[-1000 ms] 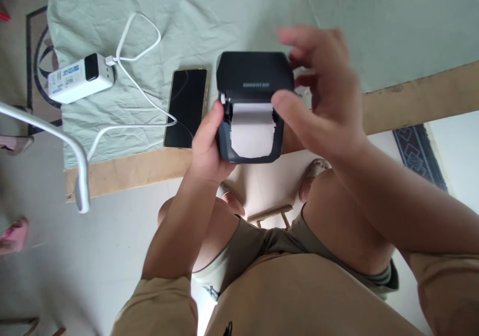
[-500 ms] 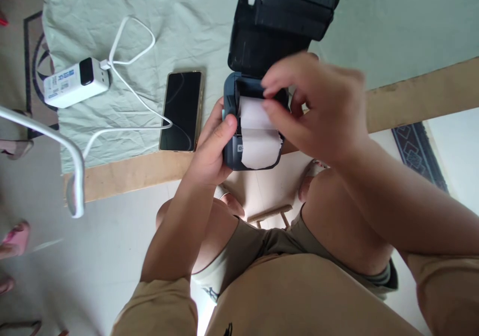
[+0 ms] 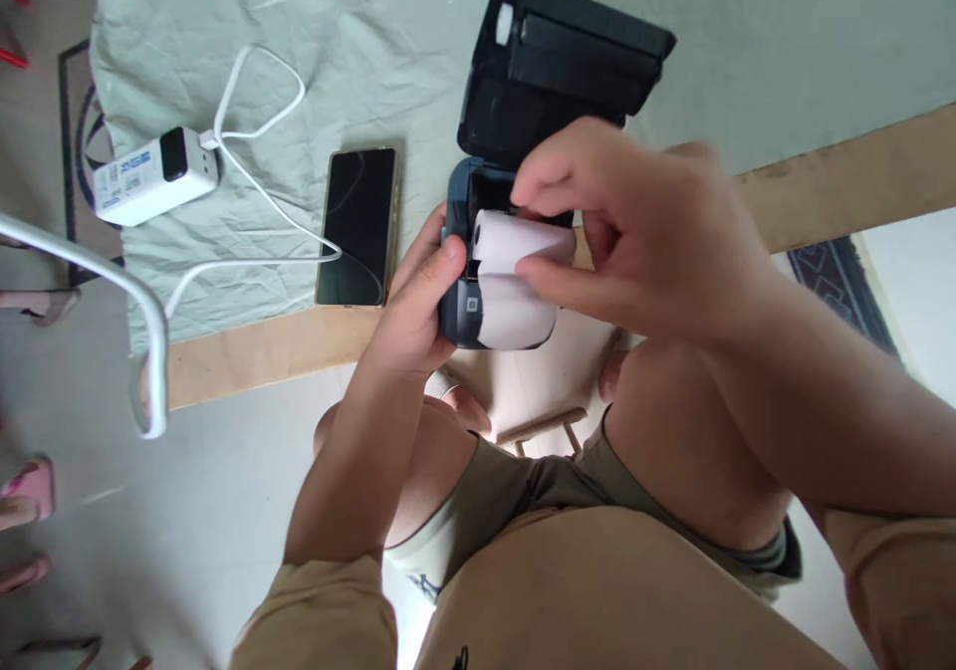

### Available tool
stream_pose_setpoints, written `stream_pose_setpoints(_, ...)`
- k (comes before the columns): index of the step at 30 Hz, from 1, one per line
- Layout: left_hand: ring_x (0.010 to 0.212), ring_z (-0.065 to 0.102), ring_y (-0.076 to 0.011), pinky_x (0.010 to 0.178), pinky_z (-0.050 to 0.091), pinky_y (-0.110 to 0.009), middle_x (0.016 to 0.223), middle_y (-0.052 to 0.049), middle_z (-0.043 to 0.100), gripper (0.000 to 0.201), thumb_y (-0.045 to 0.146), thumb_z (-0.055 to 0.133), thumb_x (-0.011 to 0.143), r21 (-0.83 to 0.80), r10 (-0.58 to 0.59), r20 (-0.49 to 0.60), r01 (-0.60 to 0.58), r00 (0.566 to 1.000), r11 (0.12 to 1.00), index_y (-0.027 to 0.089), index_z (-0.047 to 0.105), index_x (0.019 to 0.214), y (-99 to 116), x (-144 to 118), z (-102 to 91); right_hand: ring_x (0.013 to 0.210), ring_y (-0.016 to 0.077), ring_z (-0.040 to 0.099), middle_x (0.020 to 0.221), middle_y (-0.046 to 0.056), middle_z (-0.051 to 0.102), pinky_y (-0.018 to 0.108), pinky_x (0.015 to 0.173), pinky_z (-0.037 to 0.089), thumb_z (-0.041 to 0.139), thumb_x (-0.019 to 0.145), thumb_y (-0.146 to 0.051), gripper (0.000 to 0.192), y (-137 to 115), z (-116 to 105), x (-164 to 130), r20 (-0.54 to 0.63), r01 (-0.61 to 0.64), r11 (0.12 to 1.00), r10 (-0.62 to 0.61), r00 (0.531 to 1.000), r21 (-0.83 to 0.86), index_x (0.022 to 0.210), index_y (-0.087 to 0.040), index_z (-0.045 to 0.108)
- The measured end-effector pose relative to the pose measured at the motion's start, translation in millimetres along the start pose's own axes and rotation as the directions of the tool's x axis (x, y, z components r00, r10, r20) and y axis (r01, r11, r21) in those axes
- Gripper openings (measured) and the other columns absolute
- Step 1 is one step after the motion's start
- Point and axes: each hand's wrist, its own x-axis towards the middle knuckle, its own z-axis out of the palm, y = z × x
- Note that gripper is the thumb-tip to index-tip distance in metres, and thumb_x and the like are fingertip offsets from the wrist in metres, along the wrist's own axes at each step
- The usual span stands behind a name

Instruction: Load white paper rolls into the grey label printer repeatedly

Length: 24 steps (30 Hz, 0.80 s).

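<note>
A small dark portable printer (image 3: 458, 287) is held over the table's front edge, its black lid (image 3: 568, 73) swung up and back. My left hand (image 3: 418, 302) is closed round its left side, the thumb resting near the rim. A white paper roll (image 3: 512, 236) sits tilted at the printer's opening, its core hole showing at the left end. Loose paper from it hangs over the printer's front. My right hand (image 3: 634, 232) pinches the roll, with the thumb in front and the fingers behind; its right end is partly hidden.
A phone (image 3: 358, 227) lies on the green cloth (image 3: 418, 43) left of the printer. Farther left is a white power bank (image 3: 153, 174) with a white cable (image 3: 246, 257) plugged in. A white curved bar (image 3: 149, 322) juts in at left. Other people's feet (image 3: 30, 491) show on the floor.
The paper roll has come up and tilted in the printer, its end now visible. My right thumb and fingers have spread around it. The left hand keeps its hold.
</note>
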Motion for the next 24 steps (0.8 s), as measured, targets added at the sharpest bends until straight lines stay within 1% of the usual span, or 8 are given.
stream_pose_setpoints(2,0.129,0.056,-0.0279,0.099,0.052,-0.034,0.1,-0.005,0.071,0.037,0.053,0.063,0.083,-0.025,-0.032,-0.042,0.031,0.999,0.999,0.022,0.068,0.102,-0.8,0.2,-0.9,0.057,0.0078,0.055,0.094,-0.002,0.068,0.027,0.048,0.036,0.069,0.073,-0.028,0.03,3.6,-6.8,-0.2,-0.037,-0.016,0.961,0.027,0.999,0.274,0.1,-0.024,0.058)
stream_pose_setpoints(5,0.128,0.057,-0.0271,0.098,0.052,-0.035,0.103,-0.004,0.071,0.034,0.051,0.061,0.085,-0.036,-0.034,-0.094,0.031,0.995,0.999,0.022,0.068,0.102,-0.8,1.0,-0.2,0.058,0.0085,0.056,0.093,-0.002,0.064,0.023,0.039,0.032,0.067,0.069,-0.028,0.029,12.0,-14.7,7.5,-0.111,-0.068,0.759,0.182,0.977,0.648,0.096,-0.024,0.056)
stream_pose_setpoints(8,0.121,0.062,-0.0283,0.094,0.054,-0.036,0.109,-0.005,0.07,0.039,0.053,0.061,0.085,-0.046,-0.055,-0.061,0.052,0.997,0.998,0.021,0.068,0.106,-0.2,2.1,1.6,0.058,0.0073,0.051,0.078,-0.001,0.055,0.022,0.038,0.028,0.058,0.07,-0.035,0.017,19.4,-18.4,17.5,-0.077,-0.187,0.584,0.397,0.915,0.79,0.077,-0.022,0.051)
stream_pose_setpoints(10,0.113,0.066,-0.0271,0.092,0.056,-0.036,0.108,-0.006,0.071,0.04,0.054,0.062,0.084,-0.054,-0.058,-0.03,0.057,0.998,0.997,0.021,0.068,0.107,-0.2,2.6,2.0,0.056,0.0065,0.049,0.072,0.0,0.05,0.022,0.037,0.026,0.054,0.074,-0.032,0.011,22.3,-18.3,20.0,-0.121,-0.184,0.557,0.466,0.877,0.81,0.074,-0.021,0.051)
stream_pose_setpoints(13,0.105,0.07,-0.0235,0.091,0.057,-0.034,0.107,-0.005,0.071,0.038,0.052,0.061,0.085,-0.073,-0.047,-0.012,0.046,0.999,0.996,0.021,0.068,0.107,-0.7,2.9,1.3,0.051,0.0055,0.047,0.07,-0.002,0.048,0.024,0.034,0.024,0.052,0.079,-0.022,0.002,26.1,-15.3,17.6,-0.315,0.009,0.62,0.386,0.867,0.784,0.081,-0.023,0.052)
stream_pose_setpoints(15,0.104,0.07,-0.0227,0.091,0.057,-0.034,0.107,-0.005,0.071,0.037,0.051,0.062,0.085,-0.081,-0.045,-0.015,0.044,0.999,0.996,0.021,0.068,0.106,-0.7,2.7,0.9,0.052,0.0056,0.048,0.074,-0.003,0.049,0.024,0.035,0.029,0.055,0.081,-0.022,0.011,30.7,-12.8,15.8,-0.367,0.062,0.676,0.318,0.874,0.734,0.09,-0.024,0.05)
stream_pose_setpoints(19,0.11,0.069,-0.0251,0.091,0.057,-0.034,0.107,-0.005,0.072,0.036,0.05,0.063,0.084,-0.078,-0.036,-0.022,0.035,0.999,0.996,0.022,0.068,0.106,-0.2,2.5,1.3,0.055,0.0053,0.047,0.086,0.0,0.058,0.025,0.045,0.04,0.062,0.08,-0.023,0.017,47.4,-12.0,17.3,-0.52,0.142,0.905,0.098,0.848,0.402,0.095,-0.023,0.055)
stream_pose_setpoints(24,0.102,0.072,-0.0211,0.09,0.059,-0.032,0.106,-0.003,0.073,0.032,0.046,0.059,0.088,-0.098,-0.016,0.0,0.016,1.0,0.995,0.021,0.069,0.105,-1.4,3.0,-1.0,0.071,0.0102,0.048,0.101,0.005,0.058,0.027,0.062,0.042,0.068,0.073,-0.019,0.04,69.8,-21.2,18.3,-0.523,-0.011,0.999,-0.01,0.852,-0.037,0.113,-0.016,0.061)
